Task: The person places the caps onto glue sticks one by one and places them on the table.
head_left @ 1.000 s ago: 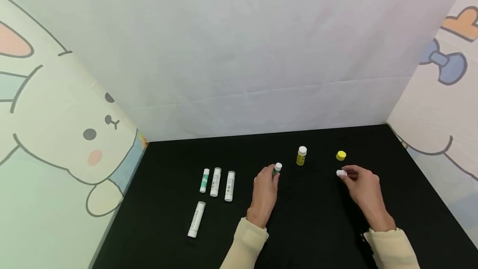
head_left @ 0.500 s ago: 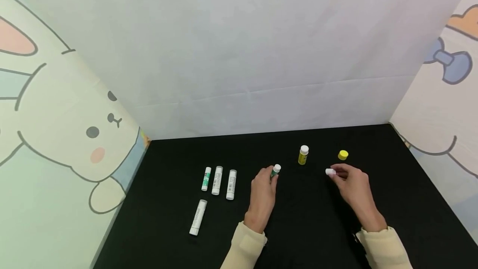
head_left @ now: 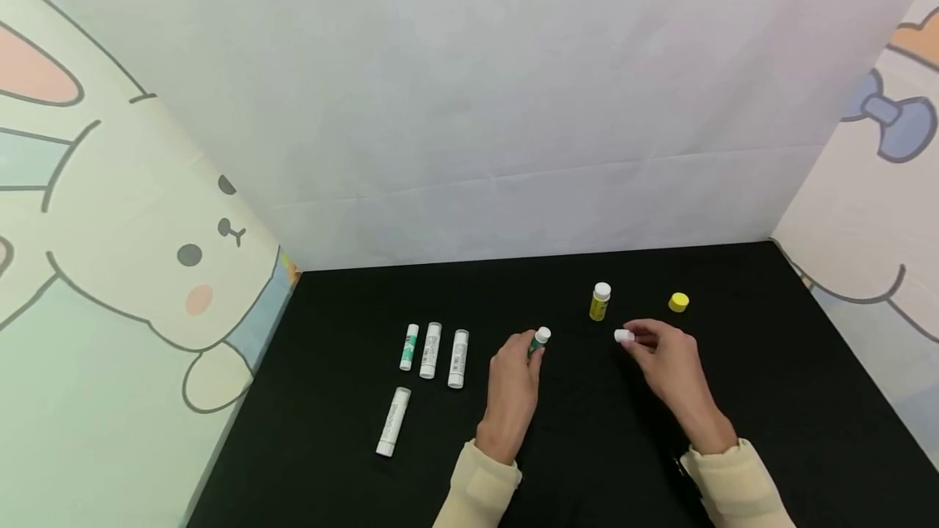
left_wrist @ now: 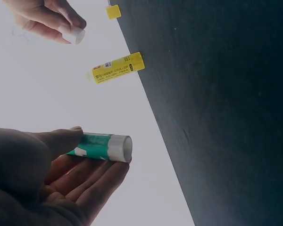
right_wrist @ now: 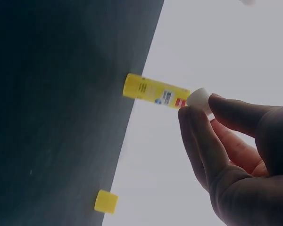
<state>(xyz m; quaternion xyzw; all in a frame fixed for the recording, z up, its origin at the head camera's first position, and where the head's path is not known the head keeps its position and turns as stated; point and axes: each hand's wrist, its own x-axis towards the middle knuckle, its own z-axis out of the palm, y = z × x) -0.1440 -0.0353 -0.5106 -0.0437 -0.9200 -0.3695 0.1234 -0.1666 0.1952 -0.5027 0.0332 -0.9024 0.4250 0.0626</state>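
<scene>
My left hand (head_left: 511,381) holds a green glue stick (left_wrist: 96,146) between thumb and fingers, its white end turned away from the palm in the left wrist view. The white top of this stick shows above the fingers in the head view. To the right, my right hand (head_left: 671,365) pinches a small white cap (right_wrist: 199,100) with thumb and fingertips. Beyond the hands, a yellow glue stick (head_left: 599,304) with a white top stands upright on the black table. Farther right sits a yellow cap (head_left: 678,302), off any stick.
On the left lie a small green-and-white glue stick (head_left: 409,347) and two larger white glue sticks (head_left: 430,350) side by side. Another white glue stick (head_left: 394,422) lies nearer the front. A white curtain (head_left: 484,104) rises behind the black table (head_left: 352,292).
My right hand has moved left with the white cap, closing the distance to my left hand. The left hand has tilted its glue stick slightly. The head view has shifted a little.
</scene>
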